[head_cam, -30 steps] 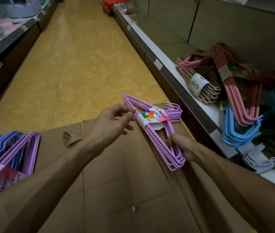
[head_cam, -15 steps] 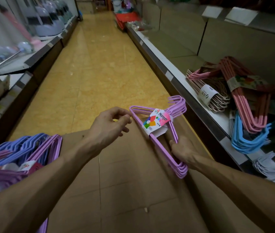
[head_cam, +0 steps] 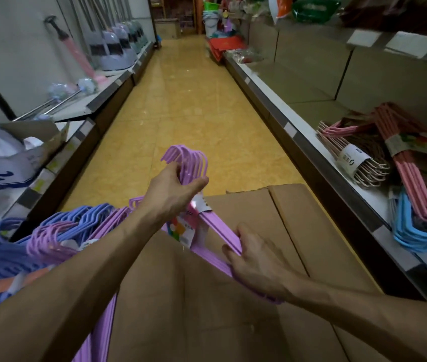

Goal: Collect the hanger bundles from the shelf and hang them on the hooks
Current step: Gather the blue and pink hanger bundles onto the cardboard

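Bundle of lilac plastic-coated hangers above flat brown cardboard, left hand gripping its hooks, right hand gripping its lower bars, label part hidden, writing unreadable.

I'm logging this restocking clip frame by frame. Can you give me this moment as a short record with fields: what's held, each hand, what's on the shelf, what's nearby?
held item: purple hanger bundle, labelled
left hand: grips the bundle at its hooks
right hand: holds the bundle's lower bars
shelf, right side: pink hanger bundle, blue hanger bundle, pale wire hanger bundle
below hands: cardboard box
over left arm: more purple and blue hanger bundles
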`<state>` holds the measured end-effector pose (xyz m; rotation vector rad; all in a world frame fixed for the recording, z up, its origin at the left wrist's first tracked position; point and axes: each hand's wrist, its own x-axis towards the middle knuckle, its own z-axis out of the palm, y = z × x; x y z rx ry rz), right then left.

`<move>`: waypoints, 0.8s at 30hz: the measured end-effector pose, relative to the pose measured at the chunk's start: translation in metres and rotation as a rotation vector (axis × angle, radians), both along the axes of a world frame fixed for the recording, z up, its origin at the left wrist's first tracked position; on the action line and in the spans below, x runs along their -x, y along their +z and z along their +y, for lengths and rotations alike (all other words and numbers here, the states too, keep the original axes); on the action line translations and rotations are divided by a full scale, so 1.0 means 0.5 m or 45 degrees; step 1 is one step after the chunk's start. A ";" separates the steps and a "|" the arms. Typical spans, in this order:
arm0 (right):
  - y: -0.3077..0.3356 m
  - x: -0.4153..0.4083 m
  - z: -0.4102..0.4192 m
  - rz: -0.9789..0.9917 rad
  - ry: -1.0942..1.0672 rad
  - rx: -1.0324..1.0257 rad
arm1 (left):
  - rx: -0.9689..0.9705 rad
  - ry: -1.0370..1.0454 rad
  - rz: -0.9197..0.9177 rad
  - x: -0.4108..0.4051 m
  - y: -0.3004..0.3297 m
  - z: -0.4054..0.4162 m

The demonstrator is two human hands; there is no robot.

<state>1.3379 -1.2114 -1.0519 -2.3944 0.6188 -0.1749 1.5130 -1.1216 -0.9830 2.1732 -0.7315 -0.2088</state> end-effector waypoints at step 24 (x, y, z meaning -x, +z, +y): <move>0.082 -0.136 0.181 0.102 0.312 -1.953 | 0.446 -0.036 0.231 -0.059 0.056 0.164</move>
